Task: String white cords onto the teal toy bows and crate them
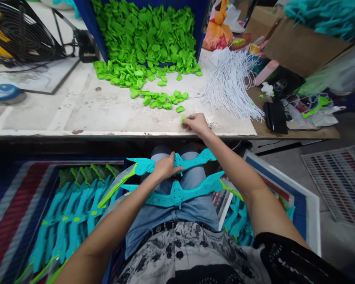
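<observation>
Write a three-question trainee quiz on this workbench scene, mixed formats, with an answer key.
1. True or false: the left hand rests on a turquoise plastic part lying across the lap.
2. The right hand pinches what at the table edge? A) white cord B) a small green piece C) blue tape
3. Fill in: the bundle of white cords lies to the ____ of the green pile.

Key: 1 true; 2 B; 3 right
</observation>
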Demonstrator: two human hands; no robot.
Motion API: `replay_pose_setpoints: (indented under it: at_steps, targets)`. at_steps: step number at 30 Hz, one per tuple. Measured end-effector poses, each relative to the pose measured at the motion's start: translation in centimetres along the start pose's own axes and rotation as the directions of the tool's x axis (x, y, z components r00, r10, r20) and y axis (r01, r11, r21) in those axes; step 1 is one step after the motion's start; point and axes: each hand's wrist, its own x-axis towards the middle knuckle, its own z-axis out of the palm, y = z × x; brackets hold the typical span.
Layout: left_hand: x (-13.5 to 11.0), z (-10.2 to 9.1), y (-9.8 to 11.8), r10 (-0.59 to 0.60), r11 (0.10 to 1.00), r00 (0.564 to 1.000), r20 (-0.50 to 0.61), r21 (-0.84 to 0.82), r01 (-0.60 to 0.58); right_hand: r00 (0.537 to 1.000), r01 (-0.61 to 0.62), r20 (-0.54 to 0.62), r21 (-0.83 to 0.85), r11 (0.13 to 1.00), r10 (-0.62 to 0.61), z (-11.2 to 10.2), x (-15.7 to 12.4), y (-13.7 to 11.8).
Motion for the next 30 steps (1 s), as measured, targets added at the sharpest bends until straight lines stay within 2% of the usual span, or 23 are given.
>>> replay_pose_setpoints:
  at_steps: [2,4,6,8,11,13,14,16,18,19,21,23,25,27,30]
  targets:
    - [0.5,0.1,0.0,0.012,1.0,1.0,0.022,-0.029,-0.011,0.999,-0.032,0.018,-0.112,0.993,0.034,-1.4,-1.2,0.5]
    - [1.0,0.2,0.0,0.011,0.999,0.999,0.04,-0.05,-0.009,1.0,-0.005,0.002,-0.28,0.96,0.005,-2.6,-1.8,1.0]
    - [1.4,0.2,-0.1,-0.003,0.998,0.999,0.052,-0.069,0.007,0.994,0.094,-0.007,-0.4,0.912,-0.106,-3.5,-2.1,1.5]
    - [1.7,0.1,0.0,-0.029,0.996,0.998,0.055,-0.085,0.033,0.957,0.256,0.001,-0.474,0.842,-0.29,-3.9,-2.1,2.4]
    - [2.3,-0.1,0.3,-0.072,0.99,0.997,0.027,-0.118,0.075,0.838,0.493,0.036,-0.48,0.726,-0.545,-3.8,-1.8,4.0]
    - [2.9,-0.2,0.5,-0.092,0.986,0.996,-0.005,-0.142,0.091,0.783,0.587,0.084,-0.428,0.687,-0.617,-3.6,-1.5,4.8]
    - [3.2,-0.3,0.5,-0.094,0.985,0.995,-0.017,-0.148,0.09,0.776,0.605,0.107,-0.407,0.685,-0.621,-3.5,-1.3,5.0]
    - [3.8,-0.5,0.2,-0.073,0.983,0.997,-0.026,-0.173,0.067,0.793,0.593,0.134,-0.396,0.701,-0.594,-3.4,-1.1,5.1]
    - [4.3,-0.8,-0.3,-0.019,0.958,1.0,0.007,-0.285,0.02,0.8,0.58,0.109,-0.391,0.715,-0.59,-3.2,-1.7,4.9]
    - [4.4,-1.0,-0.7,0.011,0.922,0.999,0.035,-0.388,0.004,0.786,0.599,0.099,-0.367,0.712,-0.611,-3.0,-2.3,4.9]
    - [4.6,-1.3,-1.4,0.047,0.781,0.994,0.094,-0.624,0.022,0.723,0.684,0.137,-0.272,0.676,-0.677,-2.3,-4.3,5.4]
    - [4.7,-1.5,-1.9,0.037,0.597,0.987,0.16,-0.795,0.106,0.644,0.765,0.253,-0.174,0.621,-0.722,-1.1,-6.7,6.5]
    - [4.9,-1.6,-2.0,-0.003,0.452,0.973,0.231,-0.867,0.207,0.59,0.799,0.367,-0.142,0.584,-0.719,0.2,-8.8,8.0]
    - [5.1,-1.5,-1.9,-0.03,0.363,0.959,0.283,-0.891,0.274,0.588,0.799,0.415,-0.161,0.58,-0.694,1.5,-10.0,9.3]
    - [5.3,-1.3,-1.8,-0.008,0.329,0.957,0.291,-0.903,0.277,0.615,0.777,0.409,-0.165,0.608,-0.674,2.6,-10.2,10.3]
